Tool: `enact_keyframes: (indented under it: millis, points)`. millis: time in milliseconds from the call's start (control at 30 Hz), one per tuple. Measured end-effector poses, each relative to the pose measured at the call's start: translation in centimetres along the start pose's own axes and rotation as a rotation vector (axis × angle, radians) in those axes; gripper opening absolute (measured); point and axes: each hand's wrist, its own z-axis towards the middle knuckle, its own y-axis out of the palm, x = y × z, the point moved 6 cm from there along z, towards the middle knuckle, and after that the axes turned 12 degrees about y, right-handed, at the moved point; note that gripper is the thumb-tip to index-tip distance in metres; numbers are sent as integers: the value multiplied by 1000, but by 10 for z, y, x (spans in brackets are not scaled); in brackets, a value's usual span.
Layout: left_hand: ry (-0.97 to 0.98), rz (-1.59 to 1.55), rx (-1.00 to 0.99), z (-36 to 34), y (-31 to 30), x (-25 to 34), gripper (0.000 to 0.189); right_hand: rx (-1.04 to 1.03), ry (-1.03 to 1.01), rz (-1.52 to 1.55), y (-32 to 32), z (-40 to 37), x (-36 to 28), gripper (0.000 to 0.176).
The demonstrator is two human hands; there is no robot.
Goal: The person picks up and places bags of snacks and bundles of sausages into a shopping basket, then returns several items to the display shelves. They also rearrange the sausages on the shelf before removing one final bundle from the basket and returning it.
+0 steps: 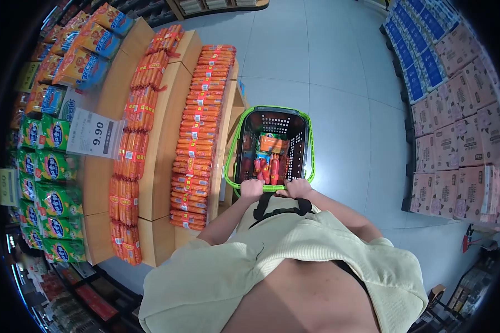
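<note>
1. Judged by posture, steadying or steering the basket (298, 139) from its near edge, with goods already inside.
2. Gripping that near edge with both hands: left hand (251, 188) toward the near-left corner, right hand (299, 188) toward the near-right. Curled closed around the edge, not spread; too hidden underneath to tell the tightness, or any finger wrap below.
3. Within the basket, find an orange packet (274, 145) around the middle, and red tubes (274, 170) closer to the near edge. Note also a bit of blue wrapping (263, 157) beside the tubes, too small to identify.
4. For any push or turn from here, probably calling for even pressure from both hands, and for care along the left side, close to the wooden display (162, 133).
5. Beneath and ahead, see smooth grey floor (339, 100) in large tiles. Impossible to tell from this angle: resting on wheels, or hanging from the hands.
6. To the left, find orange-wrapped bundles (197, 133) in long rows on the display, green bags (58, 169) farther out, and a price card (96, 133) reading 9.90.
7. To the right, across the aisle, see stacked pink cartons (447, 139), with blue-and-white cartons (414, 47) beyond.
</note>
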Motion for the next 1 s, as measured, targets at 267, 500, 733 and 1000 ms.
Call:
enact_keyframes:
  millis: [267, 500, 733, 1000]
  points:
    - [-39, 11, 69, 26, -21, 2, 10, 27, 30, -8, -26, 15, 16, 66]
    - [-72, 28, 117, 27, -30, 5, 8, -97, 48, -26, -38, 17, 14, 72]
    - [-36, 36, 78, 18, -25, 14, 8, -178, 27, 55, -25, 7, 17, 76]
    - [19, -15, 103, -9, -38, 19, 10, -353, 14, 46, -31, -11, -12, 68]
